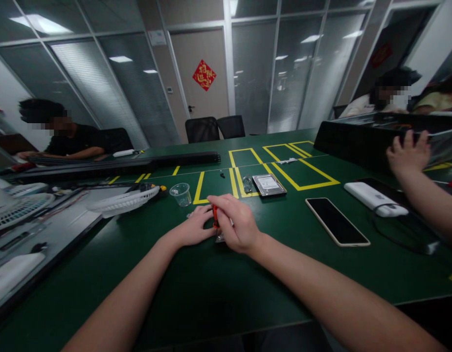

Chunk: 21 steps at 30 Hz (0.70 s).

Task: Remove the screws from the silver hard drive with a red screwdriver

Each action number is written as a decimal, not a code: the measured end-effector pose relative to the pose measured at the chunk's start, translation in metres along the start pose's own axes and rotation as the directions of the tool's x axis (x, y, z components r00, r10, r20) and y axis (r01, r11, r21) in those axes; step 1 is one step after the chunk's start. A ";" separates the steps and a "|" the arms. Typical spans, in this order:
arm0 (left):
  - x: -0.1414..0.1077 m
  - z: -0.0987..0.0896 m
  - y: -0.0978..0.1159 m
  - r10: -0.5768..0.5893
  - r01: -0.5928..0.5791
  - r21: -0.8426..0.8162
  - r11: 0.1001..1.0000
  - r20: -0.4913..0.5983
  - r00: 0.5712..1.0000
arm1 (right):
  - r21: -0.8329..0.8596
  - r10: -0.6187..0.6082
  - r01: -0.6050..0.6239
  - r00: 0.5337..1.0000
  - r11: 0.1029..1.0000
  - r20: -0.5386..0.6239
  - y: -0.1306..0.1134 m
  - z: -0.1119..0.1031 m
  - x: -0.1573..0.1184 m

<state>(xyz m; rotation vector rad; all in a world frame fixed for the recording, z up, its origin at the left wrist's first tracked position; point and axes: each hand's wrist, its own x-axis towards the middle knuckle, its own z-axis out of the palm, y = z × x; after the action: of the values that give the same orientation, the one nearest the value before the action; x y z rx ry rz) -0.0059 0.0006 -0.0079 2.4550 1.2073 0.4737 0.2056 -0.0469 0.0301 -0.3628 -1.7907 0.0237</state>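
Red and black, the small tool (215, 217) is right in front of you, between your two hands. Your right hand (237, 224) has its fingers curled around it, closed on the handle. It looks close to upright, with its long way running up and down, and its low end points at a small shiny thing (220, 237) just under it. (The tip is hidden, so I can't say if the two touch.) That shiny thing lies low on the green table (189, 293), partly covered by your hands. Your left hand (196, 226) rests low on the near side of the cup, thumb and first finger spread beside the tool; I can't tell if they pinch anything. Both hands are close, but your right one is nearer, since it has the tool. Past your right hand, a bit to the right, lies a hard drive (269, 185). The clear cup (180, 194) stands just beyond your left hand, and a phone (337, 221) lies well apart on your right.
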 end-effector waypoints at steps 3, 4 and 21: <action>0.000 -0.001 0.001 0.001 -0.001 0.009 1.000 0.013 1.000 | 0.010 -0.002 0.002 1.000 1.000 0.021 0.002 -0.003 0.000; 0.000 -0.002 0.002 -0.001 0.000 0.011 1.000 0.011 1.000 | 0.015 0.006 -0.006 1.000 1.000 0.023 0.002 -0.003 0.000; 0.000 -0.004 0.006 -0.048 0.050 -0.027 0.998 0.049 0.998 | 0.060 0.079 -0.079 0.997 0.995 0.006 0.000 0.001 0.004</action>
<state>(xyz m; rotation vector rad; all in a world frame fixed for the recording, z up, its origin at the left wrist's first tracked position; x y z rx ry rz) -0.0039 -0.0022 -0.0019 2.3934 1.2297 0.4128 0.2040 -0.0461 0.0336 -0.3908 -1.7743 0.1339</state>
